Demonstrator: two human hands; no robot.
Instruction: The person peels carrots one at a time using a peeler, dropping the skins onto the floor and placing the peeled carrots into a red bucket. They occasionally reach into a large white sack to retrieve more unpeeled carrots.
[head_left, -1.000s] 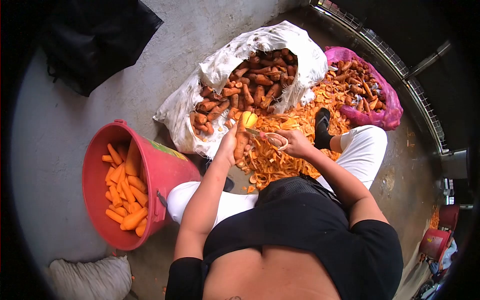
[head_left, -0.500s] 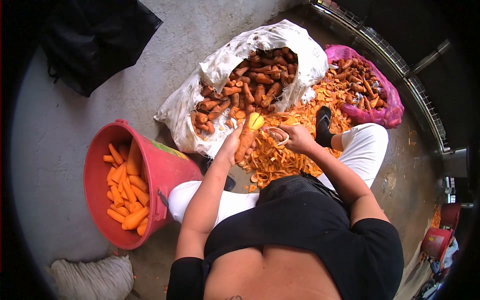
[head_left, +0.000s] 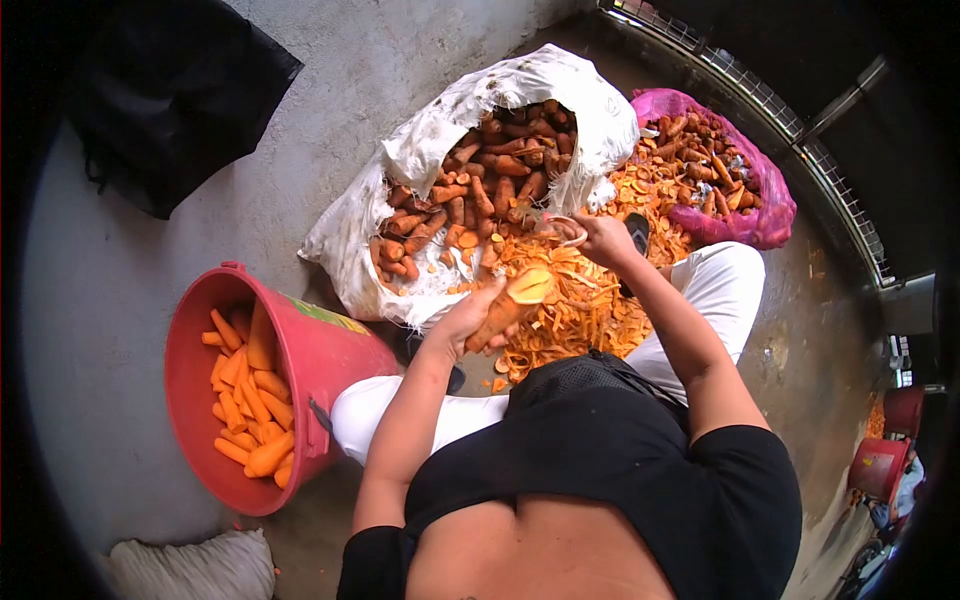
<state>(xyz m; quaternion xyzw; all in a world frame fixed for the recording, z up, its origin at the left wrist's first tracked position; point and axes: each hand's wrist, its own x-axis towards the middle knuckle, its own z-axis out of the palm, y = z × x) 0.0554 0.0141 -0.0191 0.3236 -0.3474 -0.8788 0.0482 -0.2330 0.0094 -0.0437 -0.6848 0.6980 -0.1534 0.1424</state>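
My left hand is wrapped round a thick, rough-skinned carrot. The carrot's upper end shows bare yellow-orange flesh, while brown skin covers the lower part. To the right and farther up, my right hand grips a pale, loop-shaped peeler, held apart from the carrot. Its blade is too blurred to make out. Beneath both hands lies a heap of orange peelings. Just beyond them, a torn white sack lies on its side with many unpeeled carrots in its opening.
At my left, a red bucket tilts toward me with peeled carrots inside. A pink mesh bag of carrot ends and scraps stands at the far right. A black bag rests by the wall, and a pale sack lies lower left.
My right hand has moved up and away from the carrot with the peeler. My left hand has lowered slightly, and the carrot now tilts more to the right with more bare flesh showing.
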